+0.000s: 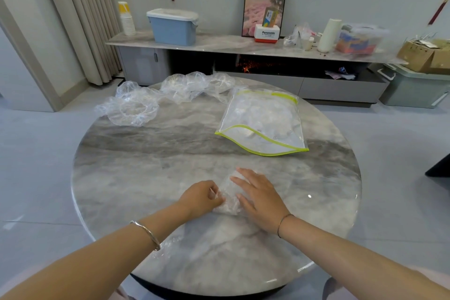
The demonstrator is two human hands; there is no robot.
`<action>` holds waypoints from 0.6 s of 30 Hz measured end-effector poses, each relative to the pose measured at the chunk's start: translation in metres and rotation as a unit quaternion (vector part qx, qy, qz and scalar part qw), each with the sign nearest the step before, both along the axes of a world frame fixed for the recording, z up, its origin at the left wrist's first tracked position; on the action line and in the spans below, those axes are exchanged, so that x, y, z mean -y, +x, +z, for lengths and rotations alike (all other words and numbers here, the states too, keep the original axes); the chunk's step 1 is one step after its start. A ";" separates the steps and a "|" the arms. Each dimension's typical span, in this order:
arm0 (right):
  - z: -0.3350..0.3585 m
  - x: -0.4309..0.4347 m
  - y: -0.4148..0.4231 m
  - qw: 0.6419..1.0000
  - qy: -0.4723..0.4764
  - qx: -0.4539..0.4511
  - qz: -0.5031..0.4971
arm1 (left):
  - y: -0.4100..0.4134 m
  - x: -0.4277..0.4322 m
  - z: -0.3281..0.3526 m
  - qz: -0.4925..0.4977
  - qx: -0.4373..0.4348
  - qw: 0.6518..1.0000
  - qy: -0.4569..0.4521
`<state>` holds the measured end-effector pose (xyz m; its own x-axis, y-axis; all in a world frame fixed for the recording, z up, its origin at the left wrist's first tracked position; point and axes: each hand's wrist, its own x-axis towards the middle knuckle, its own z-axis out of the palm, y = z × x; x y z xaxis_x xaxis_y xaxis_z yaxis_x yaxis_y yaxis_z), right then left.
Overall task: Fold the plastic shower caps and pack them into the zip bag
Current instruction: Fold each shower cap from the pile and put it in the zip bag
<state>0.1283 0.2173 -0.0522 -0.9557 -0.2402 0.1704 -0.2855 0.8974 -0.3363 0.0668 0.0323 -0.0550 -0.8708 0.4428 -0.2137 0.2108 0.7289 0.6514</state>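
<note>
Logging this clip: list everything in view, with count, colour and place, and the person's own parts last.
table: 1, grey marble, round, centre
zip bag: 1, clear with green edging, far right of table, caps inside
loose caps: a clear heap, number unclear, far left of table
folded cap: 1, clear, near edge, under both hands
sideboard: 1, grey, along the wall
bin: 1, blue with white lid, on sideboard
cups: 1 stack, white and yellow, sideboard's left end
picture: 1, pink, black frame, leaning on wall
Panasonic box: 1, white and red, before picture
roll: 1, white, upright on sideboard
left hand: pinching the cap; silver bangle
right hand: flat on the cap; thin bracelet
</note>
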 end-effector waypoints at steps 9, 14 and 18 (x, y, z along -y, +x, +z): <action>-0.015 -0.005 -0.003 0.983 0.072 0.170 -0.005 | 0.006 -0.003 0.003 -0.248 -0.321 0.912 -0.057; -0.012 -0.010 -0.005 0.992 0.059 0.113 -0.005 | 0.009 0.002 -0.004 -0.292 -0.240 0.910 -0.174; -0.002 -0.011 0.002 0.998 0.043 -0.037 0.039 | 0.009 0.004 -0.006 -0.301 -0.240 0.906 -0.176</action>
<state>0.1299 0.2281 -0.0543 -0.9190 -0.3299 0.2157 -0.3766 0.8965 -0.2335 0.0756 0.0279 -0.0613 -0.5236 0.8468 -0.0939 0.8369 0.5319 0.1291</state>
